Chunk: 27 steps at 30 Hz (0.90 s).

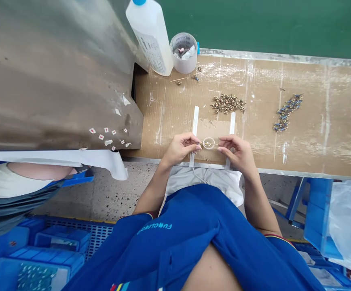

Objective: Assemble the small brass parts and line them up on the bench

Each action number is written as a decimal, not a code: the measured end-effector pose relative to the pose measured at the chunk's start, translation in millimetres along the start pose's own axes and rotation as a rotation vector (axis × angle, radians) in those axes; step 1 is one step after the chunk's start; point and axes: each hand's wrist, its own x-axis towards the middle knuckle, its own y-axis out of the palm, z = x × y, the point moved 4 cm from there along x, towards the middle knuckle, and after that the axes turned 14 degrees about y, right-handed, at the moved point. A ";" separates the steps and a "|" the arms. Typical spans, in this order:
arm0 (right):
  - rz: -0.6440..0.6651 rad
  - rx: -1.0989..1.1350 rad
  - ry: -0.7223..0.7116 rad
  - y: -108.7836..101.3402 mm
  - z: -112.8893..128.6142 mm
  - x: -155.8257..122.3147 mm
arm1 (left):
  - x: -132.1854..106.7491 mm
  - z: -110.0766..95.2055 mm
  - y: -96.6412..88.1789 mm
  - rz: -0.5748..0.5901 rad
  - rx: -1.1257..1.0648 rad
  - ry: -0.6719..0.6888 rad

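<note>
My left hand (184,148) is closed in a pinch on a small brass-coloured piece whose exact kind is too small to tell. Facing it, my right hand (236,152) pinches a thin gold-coloured pin (213,144) that points left. Between the fingertips, a small whitish ring (208,138) surrounds the pin's tip on a cardboard patch (213,128). White tape strips (195,121) border this patch on both sides. Just beyond it lies a heap of small brass-coloured metal parts (227,103). Farther right is a second pile, brass parts with blue bits (287,113).
A white bottle (153,38) and a tape roll (185,62) holding scraps stand at the back left. The metal housing (57,72) bounds the left side. Blue crates (39,266) sit below at left, near another person's arm (39,170). A green surface (269,26) runs behind.
</note>
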 end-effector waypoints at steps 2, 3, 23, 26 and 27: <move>-0.010 -0.014 -0.024 1.8 0.8 2.5 | -2.6 1.9 -1.6 -0.015 -0.001 0.038; -0.019 -0.024 -0.044 2.0 1.7 3.3 | -3.5 2.2 -2.3 -0.017 0.004 0.063; -0.130 -0.281 -0.328 18.0 26.3 12.9 | -11.9 -4.4 8.2 0.102 0.432 0.312; -0.137 -0.325 -0.327 13.2 26.6 10.8 | -12.3 -6.3 10.1 0.107 0.453 0.304; -0.126 -0.330 -0.323 12.6 25.8 10.0 | -12.4 -7.0 10.6 0.109 0.456 0.306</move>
